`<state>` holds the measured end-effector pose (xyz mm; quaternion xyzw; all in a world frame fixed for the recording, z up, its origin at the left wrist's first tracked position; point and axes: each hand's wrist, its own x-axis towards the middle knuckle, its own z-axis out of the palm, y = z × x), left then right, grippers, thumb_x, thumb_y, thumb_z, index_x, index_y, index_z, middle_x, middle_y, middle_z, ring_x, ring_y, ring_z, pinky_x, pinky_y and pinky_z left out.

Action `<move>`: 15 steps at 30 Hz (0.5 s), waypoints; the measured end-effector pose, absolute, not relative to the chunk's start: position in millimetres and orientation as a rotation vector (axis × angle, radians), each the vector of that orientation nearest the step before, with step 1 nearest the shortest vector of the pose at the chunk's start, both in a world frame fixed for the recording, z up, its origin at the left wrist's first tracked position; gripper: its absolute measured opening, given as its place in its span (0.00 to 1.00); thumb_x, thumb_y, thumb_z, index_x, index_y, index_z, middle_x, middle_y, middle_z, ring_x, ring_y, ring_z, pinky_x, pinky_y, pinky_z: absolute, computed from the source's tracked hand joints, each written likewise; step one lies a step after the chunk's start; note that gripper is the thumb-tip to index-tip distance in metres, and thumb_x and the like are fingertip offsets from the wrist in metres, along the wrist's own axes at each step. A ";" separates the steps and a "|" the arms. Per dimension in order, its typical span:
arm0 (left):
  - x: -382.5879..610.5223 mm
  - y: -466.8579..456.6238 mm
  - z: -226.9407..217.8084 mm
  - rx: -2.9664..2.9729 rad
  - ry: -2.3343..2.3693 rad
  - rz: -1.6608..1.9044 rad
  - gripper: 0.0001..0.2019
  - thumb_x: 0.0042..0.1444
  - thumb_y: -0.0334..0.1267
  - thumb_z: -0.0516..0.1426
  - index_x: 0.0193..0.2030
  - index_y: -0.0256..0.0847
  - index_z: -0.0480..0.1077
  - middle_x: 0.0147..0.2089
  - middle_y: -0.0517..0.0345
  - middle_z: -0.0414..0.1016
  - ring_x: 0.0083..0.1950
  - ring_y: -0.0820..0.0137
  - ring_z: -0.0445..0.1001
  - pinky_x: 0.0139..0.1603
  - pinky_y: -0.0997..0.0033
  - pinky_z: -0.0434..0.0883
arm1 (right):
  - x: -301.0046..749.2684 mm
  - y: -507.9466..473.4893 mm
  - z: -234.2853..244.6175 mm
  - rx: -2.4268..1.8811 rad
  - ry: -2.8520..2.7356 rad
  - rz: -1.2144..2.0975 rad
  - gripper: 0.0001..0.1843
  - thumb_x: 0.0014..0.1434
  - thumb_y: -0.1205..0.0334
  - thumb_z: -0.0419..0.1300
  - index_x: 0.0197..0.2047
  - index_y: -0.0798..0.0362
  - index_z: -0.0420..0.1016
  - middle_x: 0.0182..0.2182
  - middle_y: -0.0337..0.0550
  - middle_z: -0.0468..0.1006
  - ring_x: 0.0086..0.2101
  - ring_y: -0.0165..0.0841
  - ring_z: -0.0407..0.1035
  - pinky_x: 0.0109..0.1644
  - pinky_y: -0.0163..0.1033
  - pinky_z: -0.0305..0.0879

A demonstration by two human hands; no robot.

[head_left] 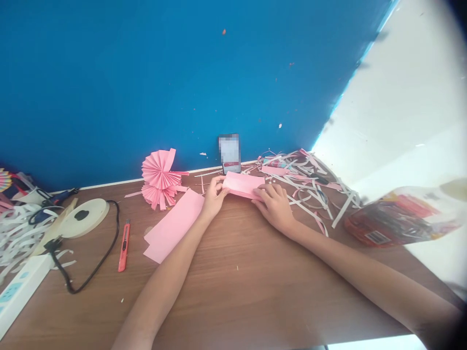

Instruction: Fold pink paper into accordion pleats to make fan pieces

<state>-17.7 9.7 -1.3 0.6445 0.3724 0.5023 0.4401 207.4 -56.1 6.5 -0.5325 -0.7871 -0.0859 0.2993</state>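
A piece of pink paper (243, 183) is held between my two hands near the back of the table, its lower edge turned up in a fold. At its left end, my left hand (214, 195) pinches it with thumb and fingers. My right hand (274, 201) grips the right end, with the fingers bent over the edge. Flat pink sheets (174, 226) lie partly under my left forearm. Beyond them, pleated pink paper fans (160, 170) rest by the wall.
A phone (229, 153) leans against the blue wall. Paper scraps (310, 177) pile up at the back right, beside a plastic bag (404, 216). On the left are a red utility knife (124, 245), a tape roll (85, 218), a black cable (97, 272) and a power strip (27, 287).
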 end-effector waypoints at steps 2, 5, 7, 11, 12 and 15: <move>-17.7 9.6 -1.6 1.634 0.932 1.225 0.18 0.59 0.40 0.57 0.55 0.41 0.61 0.41 0.55 0.76 0.45 0.67 0.74 0.51 0.65 0.67 | 207.2 -55.8 4.8 -1.407 -2.130 -0.240 0.14 0.64 0.57 0.52 0.51 0.50 0.71 0.47 0.49 0.72 0.46 0.43 0.61 0.46 0.47 0.57; -17.3 9.0 -2.1 1.657 0.951 1.195 0.17 0.60 0.39 0.55 0.56 0.41 0.61 0.45 0.53 0.75 0.47 0.66 0.74 0.53 0.64 0.66 | 208.2 -54.4 2.4 -1.390 -2.151 -0.205 0.13 0.65 0.57 0.51 0.47 0.51 0.72 0.43 0.47 0.74 0.42 0.40 0.63 0.45 0.45 0.56; -16.7 8.0 -1.7 1.675 0.960 1.176 0.17 0.61 0.39 0.54 0.56 0.42 0.62 0.45 0.53 0.75 0.48 0.66 0.74 0.54 0.63 0.65 | 209.1 -53.6 1.7 -1.384 -2.149 -0.149 0.12 0.65 0.58 0.51 0.43 0.51 0.73 0.40 0.46 0.75 0.40 0.39 0.63 0.44 0.43 0.56; -14.1 4.4 2.0 1.759 0.993 1.151 0.19 0.61 0.40 0.55 0.58 0.43 0.62 0.43 0.55 0.76 0.50 0.65 0.73 0.55 0.62 0.64 | 210.3 -53.2 3.4 -1.384 -2.061 -0.012 0.08 0.64 0.60 0.53 0.38 0.51 0.72 0.36 0.45 0.74 0.39 0.38 0.64 0.43 0.41 0.58; -13.3 3.3 3.4 1.786 1.013 1.156 0.19 0.60 0.40 0.55 0.58 0.44 0.63 0.43 0.55 0.76 0.49 0.65 0.73 0.54 0.62 0.65 | 210.4 -53.3 4.2 -1.385 -2.033 0.015 0.07 0.63 0.61 0.53 0.38 0.51 0.71 0.36 0.45 0.74 0.39 0.38 0.64 0.42 0.41 0.59; -11.5 0.0 7.0 1.865 1.107 1.202 0.19 0.56 0.39 0.60 0.55 0.45 0.65 0.45 0.55 0.75 0.45 0.66 0.73 0.49 0.65 0.67 | 210.9 -53.7 5.2 -1.388 -1.981 0.061 0.06 0.62 0.63 0.53 0.35 0.50 0.70 0.34 0.45 0.73 0.37 0.37 0.65 0.40 0.40 0.59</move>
